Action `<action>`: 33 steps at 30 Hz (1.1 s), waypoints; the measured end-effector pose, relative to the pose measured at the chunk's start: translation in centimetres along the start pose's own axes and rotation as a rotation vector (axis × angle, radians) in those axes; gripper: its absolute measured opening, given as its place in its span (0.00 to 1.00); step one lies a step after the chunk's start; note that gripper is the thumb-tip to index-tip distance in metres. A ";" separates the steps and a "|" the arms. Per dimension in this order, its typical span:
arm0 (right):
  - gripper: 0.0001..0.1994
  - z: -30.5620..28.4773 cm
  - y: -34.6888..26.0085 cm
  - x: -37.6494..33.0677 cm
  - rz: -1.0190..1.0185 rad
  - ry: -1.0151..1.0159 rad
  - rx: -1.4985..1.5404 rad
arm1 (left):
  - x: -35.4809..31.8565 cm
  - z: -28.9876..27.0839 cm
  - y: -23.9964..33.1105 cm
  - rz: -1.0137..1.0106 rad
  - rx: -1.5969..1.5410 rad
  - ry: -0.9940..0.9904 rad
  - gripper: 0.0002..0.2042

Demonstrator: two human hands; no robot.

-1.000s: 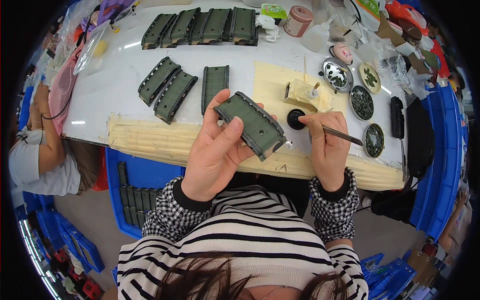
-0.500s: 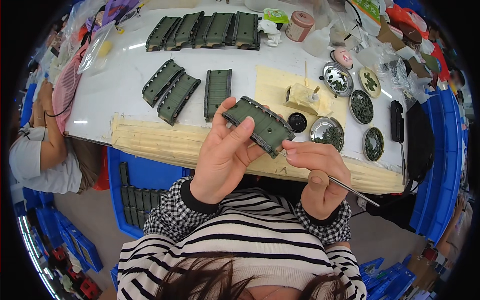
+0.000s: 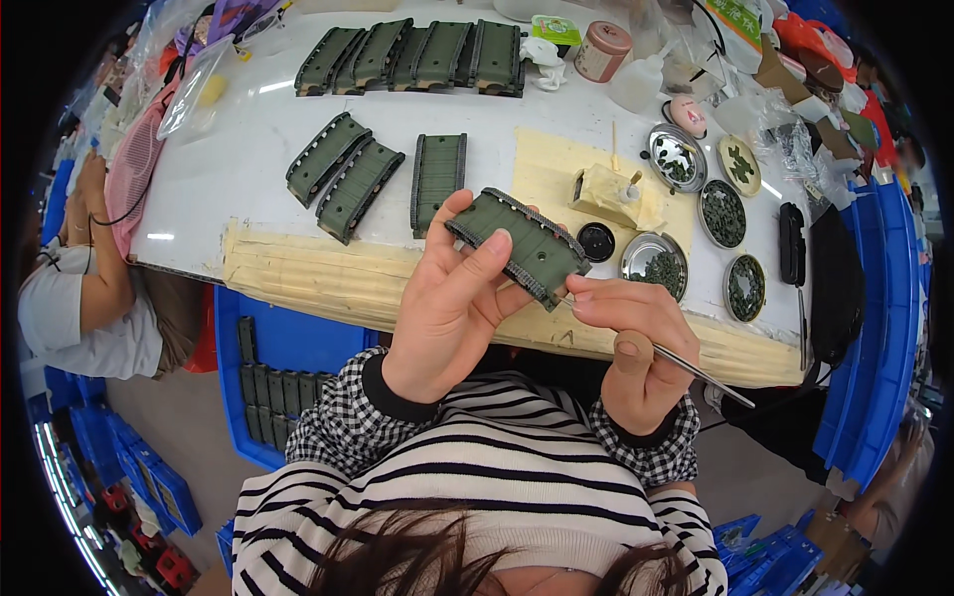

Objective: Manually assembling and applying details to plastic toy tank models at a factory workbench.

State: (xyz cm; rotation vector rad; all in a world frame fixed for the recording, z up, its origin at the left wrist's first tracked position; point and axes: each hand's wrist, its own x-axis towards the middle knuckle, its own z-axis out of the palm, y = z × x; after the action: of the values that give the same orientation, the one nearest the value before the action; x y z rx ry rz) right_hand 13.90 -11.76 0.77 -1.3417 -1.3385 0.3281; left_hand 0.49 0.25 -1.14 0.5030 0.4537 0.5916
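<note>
Head view: left hand [image 3: 447, 308] fingers [image 3: 475, 260] pinch green tracked part [image 3: 517, 245].

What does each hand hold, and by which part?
Left hand grips the green ribbed part by its near end. Right hand pinches a thin brush near its tip.

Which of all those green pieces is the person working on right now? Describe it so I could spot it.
Start at the white table and come to its near edge, taped in cream. Just above that edge, the left hand holds up a green ridged piece while the right hand touches a thin brush to its lower corner. It is the only green piece off the table and tilted; the others lie flat.
</note>
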 end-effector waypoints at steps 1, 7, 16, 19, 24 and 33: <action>0.07 0.0 0.0 0.1 -0.002 0.000 -0.003 | 0.0 0.0 0.0 0.001 0.000 0.003 0.19; 0.07 0.1 0.0 0.0 -0.002 0.002 -0.017 | 0.0 0.0 -0.1 0.000 -0.008 0.012 0.19; 0.10 -0.1 -0.6 -0.1 -0.056 -0.057 -0.097 | -0.2 0.4 -0.2 0.020 -0.060 -0.034 0.19; 0.11 -0.4 -0.8 -0.2 -0.069 -0.093 -0.099 | -0.2 0.6 -0.1 0.035 -0.074 -0.076 0.19; 0.16 -0.8 -1.0 0.0 -0.140 -0.161 -0.139 | -0.2 0.5 0.3 0.028 -0.037 -0.119 0.20; 0.19 -1.2 -1.6 0.1 -0.153 -0.194 -0.182 | -0.2 0.7 0.2 0.001 -0.053 -0.131 0.20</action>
State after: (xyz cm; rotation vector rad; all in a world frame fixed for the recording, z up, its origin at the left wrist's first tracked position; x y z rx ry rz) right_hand 14.10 -12.75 2.48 -1.3735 -1.6558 0.2412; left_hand 0.61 0.09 -0.46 0.4880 0.3122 0.5670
